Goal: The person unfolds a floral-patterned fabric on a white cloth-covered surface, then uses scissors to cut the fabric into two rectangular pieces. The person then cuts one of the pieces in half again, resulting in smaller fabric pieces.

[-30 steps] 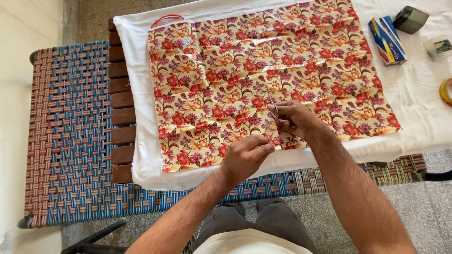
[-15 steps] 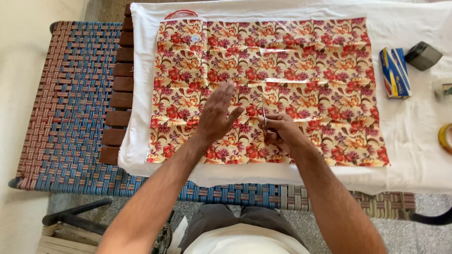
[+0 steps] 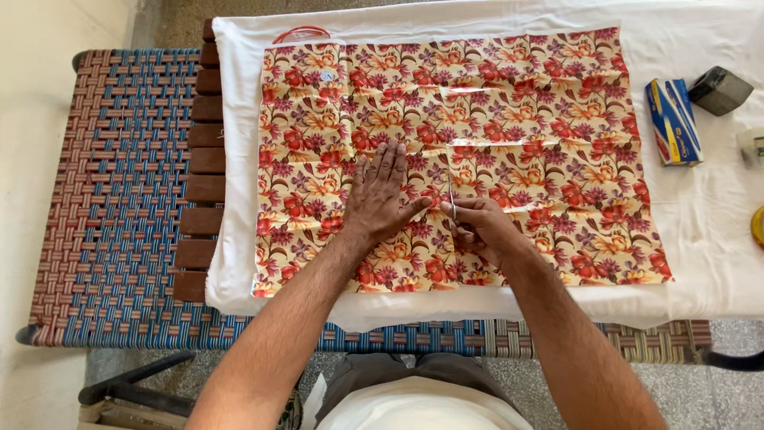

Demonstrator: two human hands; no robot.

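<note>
I count two hands on the work: my left hand (image 3: 382, 195) lies flat on the sheet, my right hand (image 3: 481, 229) is closed round one pair of scissors (image 3: 451, 199). There is one floral sheet (image 3: 517, 119), spread on one white cloth (image 3: 716, 239). One red loop (image 3: 301, 32) shows at the sheet's far left corner. To my right I count one blue and yellow box (image 3: 673, 122), one dark block (image 3: 720, 90) and one yellow roll (image 3: 758, 225), cut by the frame edge. Under it all I see one woven cot (image 3: 119, 199) and one row of ten brown wooden slats (image 3: 205, 159).
</note>
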